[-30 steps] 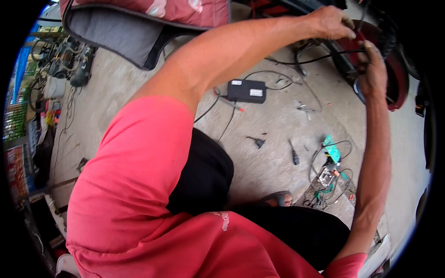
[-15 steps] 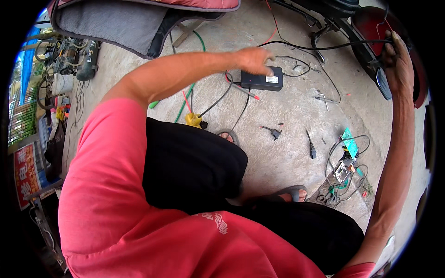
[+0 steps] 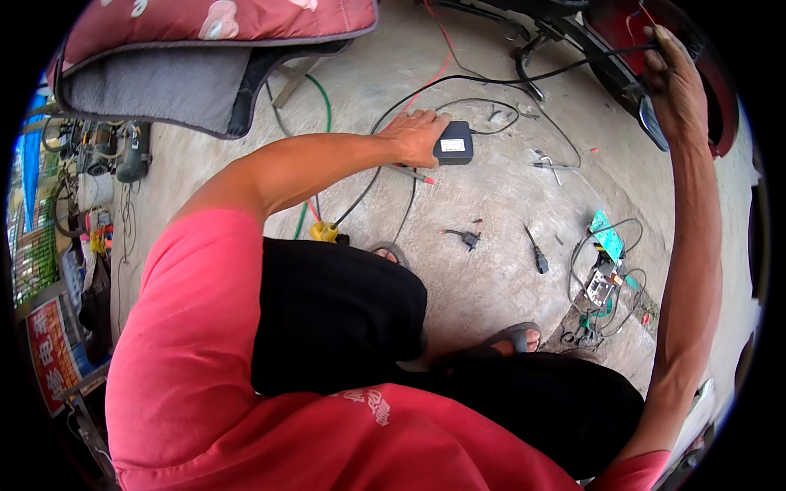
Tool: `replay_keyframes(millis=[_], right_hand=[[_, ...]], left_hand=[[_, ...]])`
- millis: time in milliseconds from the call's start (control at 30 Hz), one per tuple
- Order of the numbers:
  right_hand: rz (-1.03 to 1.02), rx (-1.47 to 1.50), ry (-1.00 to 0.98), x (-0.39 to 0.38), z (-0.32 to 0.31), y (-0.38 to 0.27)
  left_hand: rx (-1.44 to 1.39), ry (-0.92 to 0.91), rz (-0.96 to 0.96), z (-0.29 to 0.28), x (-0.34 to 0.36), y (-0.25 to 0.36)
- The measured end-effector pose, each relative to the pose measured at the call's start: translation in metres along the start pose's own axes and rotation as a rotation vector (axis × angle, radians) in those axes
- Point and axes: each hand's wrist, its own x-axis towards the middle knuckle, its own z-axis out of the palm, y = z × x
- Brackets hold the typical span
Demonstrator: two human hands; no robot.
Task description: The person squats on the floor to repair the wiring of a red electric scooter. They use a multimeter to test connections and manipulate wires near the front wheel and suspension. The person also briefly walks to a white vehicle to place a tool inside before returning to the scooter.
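While the right hand (image 3: 681,90) pinches the cable (image 3: 602,56), the left hand (image 3: 419,136) covers one end of the box (image 3: 456,150); I cannot tell whether it grips.

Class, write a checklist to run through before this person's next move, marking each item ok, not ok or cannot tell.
1. Left hand at the black box: ok.
2. Left hand's grip firm: cannot tell; the fingers' undersides are hidden.
3. Right hand holding the black cable: ok.
4. Floor free of loose leads: not ok; several lie across it.
5. Green circuit board apart from both hands: ok.
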Motion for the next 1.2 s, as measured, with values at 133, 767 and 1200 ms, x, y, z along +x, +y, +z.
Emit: replay_keyframes(millis=[133,767,1200], right_hand=[[-0.022,-0.054,-0.007,-0.009,0.009,0.009],[-0.13,0.088,0.029,-0.024,0.023,0.013],[-0.074,0.086,0.009,-0.038,0.032,0.001]], left_hand=[[-0.175,0.012,0.159,-0.018,-0.002,0.001],[-0.865,-0.234,0.883,-0.175,-0.117,0.059],[-1.26,0.278,0.584,-0.187,-0.196,0.065]])
